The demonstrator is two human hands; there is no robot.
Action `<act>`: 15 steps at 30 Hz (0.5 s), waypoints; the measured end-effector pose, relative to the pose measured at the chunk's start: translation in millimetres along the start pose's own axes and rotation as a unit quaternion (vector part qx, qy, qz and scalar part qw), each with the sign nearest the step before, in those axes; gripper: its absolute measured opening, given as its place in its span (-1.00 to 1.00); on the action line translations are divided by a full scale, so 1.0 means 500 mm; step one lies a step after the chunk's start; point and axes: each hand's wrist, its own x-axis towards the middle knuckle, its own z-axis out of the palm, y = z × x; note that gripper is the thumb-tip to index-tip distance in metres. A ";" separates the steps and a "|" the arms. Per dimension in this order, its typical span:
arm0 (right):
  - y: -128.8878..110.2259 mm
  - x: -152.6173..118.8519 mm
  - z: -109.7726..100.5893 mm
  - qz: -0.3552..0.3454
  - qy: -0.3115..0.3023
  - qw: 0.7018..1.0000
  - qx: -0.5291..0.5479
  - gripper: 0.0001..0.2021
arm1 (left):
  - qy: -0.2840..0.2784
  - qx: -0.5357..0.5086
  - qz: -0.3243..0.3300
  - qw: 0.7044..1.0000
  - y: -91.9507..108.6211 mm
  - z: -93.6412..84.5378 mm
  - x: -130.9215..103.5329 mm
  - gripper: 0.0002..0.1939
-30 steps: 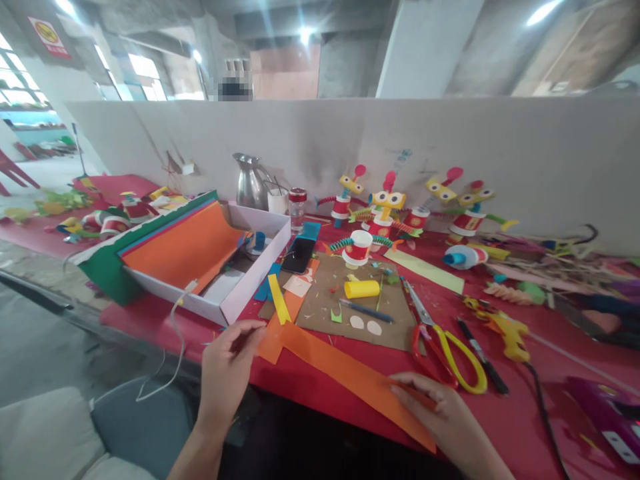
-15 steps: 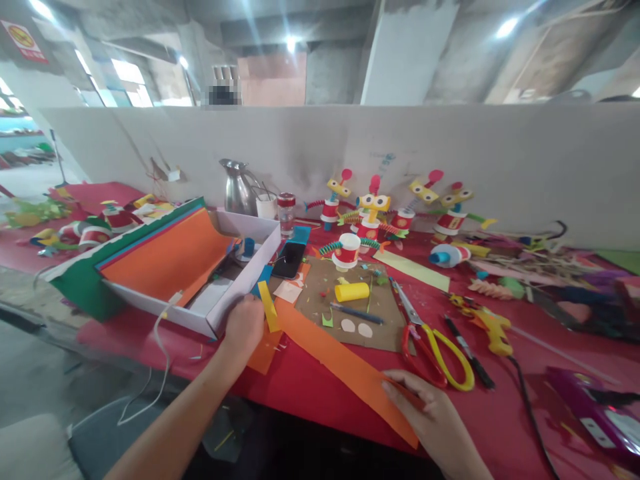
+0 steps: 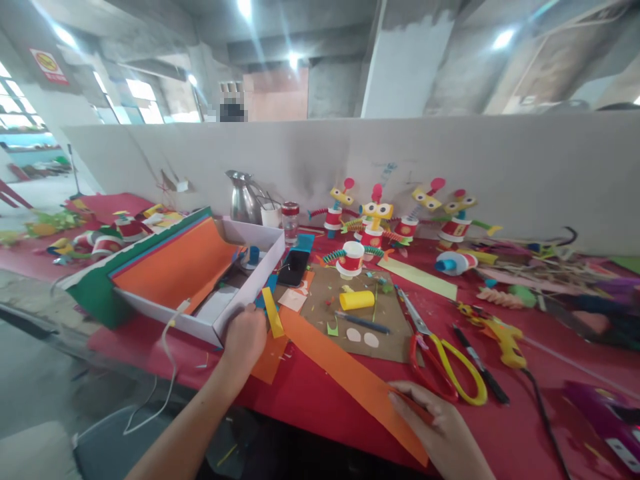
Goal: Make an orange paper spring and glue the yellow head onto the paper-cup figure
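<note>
An orange paper strip (image 3: 350, 377) runs slantwise along the table's front, its near end in my right hand (image 3: 433, 420). The thumb and fingers of that hand pinch the strip's edge. My left hand (image 3: 246, 337) is curled closed beside the front corner of the white box (image 3: 250, 283); its fingertips are hidden, and whether it grips anything does not show. Just right of it lie a narrow yellow paper strip (image 3: 273, 313) and a smaller orange paper piece (image 3: 269, 360). On the brown cardboard (image 3: 320, 327) rest a yellow paper roll (image 3: 357, 300), a pen (image 3: 363, 322) and two white ovals (image 3: 363, 338).
Large scissors (image 3: 435, 353), a black marker (image 3: 480, 363) and a yellow glue gun (image 3: 500, 337) lie on the right. A paper-cup figure (image 3: 351, 259) stands behind the cardboard, several finished ones beyond it. A phone (image 3: 293, 268), a glass jar (image 3: 290, 223) and a steel jug (image 3: 245, 200) are further back.
The view has shifted a little, so the table's things sit slightly lower and further right. Both hands keep nearly the same places, the right still on the orange paper strip.
</note>
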 end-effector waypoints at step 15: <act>-0.008 0.004 0.004 0.015 -0.048 0.999 0.018 -0.66 | -0.026 -0.693 -0.140 0.707 0.078 -0.012 -0.122 -0.48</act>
